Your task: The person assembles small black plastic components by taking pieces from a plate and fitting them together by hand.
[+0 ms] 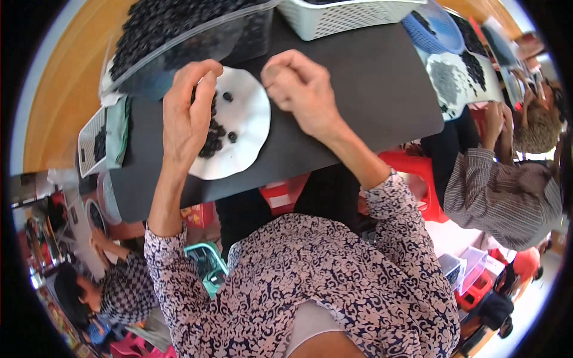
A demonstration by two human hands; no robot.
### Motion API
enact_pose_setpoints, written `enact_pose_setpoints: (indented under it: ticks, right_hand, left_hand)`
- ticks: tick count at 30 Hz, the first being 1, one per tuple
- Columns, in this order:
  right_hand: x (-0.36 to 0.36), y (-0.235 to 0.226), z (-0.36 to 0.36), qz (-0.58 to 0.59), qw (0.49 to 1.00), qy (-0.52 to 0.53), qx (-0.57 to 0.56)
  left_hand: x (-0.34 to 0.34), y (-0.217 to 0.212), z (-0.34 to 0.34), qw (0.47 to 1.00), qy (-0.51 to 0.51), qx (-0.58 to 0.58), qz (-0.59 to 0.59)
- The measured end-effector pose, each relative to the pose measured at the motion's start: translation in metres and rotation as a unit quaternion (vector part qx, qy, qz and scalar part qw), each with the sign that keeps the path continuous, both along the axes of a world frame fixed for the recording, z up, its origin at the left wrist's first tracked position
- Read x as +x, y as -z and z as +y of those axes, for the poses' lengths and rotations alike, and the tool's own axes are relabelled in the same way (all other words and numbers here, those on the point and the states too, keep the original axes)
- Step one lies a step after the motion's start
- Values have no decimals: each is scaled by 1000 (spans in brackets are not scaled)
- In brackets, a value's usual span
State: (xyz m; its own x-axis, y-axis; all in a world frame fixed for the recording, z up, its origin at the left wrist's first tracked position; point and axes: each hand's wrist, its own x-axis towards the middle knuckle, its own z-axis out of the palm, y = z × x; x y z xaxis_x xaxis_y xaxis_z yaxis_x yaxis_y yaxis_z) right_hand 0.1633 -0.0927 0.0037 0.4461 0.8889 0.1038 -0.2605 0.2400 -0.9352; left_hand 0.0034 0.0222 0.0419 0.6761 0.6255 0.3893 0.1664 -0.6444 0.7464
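Left hand (188,110) loosely curled over the small dark berries (213,138) heaped on a white scalloped plate (248,119), fingertips touching the pile, right hand (298,89) closed in a fist just beside the plate, above the black board (370,83), contents hidden.

White wavy-rimmed plate (248,119) flat on black board, w/ small dark round bits (212,140) piled at its left (a few loose)
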Motion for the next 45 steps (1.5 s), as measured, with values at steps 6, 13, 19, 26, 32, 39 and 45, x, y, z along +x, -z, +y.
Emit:
enact_pose_setpoints:
  ticks: [6,13,19,26,32,39,45]
  right_hand:
    - [0,6,3,58,997,-46,1]
    - [1,2,0,9,998,-52,-36]
    - [-8,4,2,-256,966,14,25]
    - [-14,0,1,-391,918,22,59]
    - [-16,6,3,-402,912,49,70]
    - [-16,6,3,-402,912,27,79]
    - [-17,4,2,-394,915,67,54]
  left_hand:
    - [-5,28,11,948,25,293,123]
    - [3,34,15,917,50,320,231]
    - [-4,24,-5,992,48,-106,53]
    - [-1,30,-22,849,76,-513,-103]
    - [-2,36,-21,876,85,-464,-103]
    - [22,15,-20,946,124,-292,-59]
    - [36,20,-20,931,199,-305,-33]
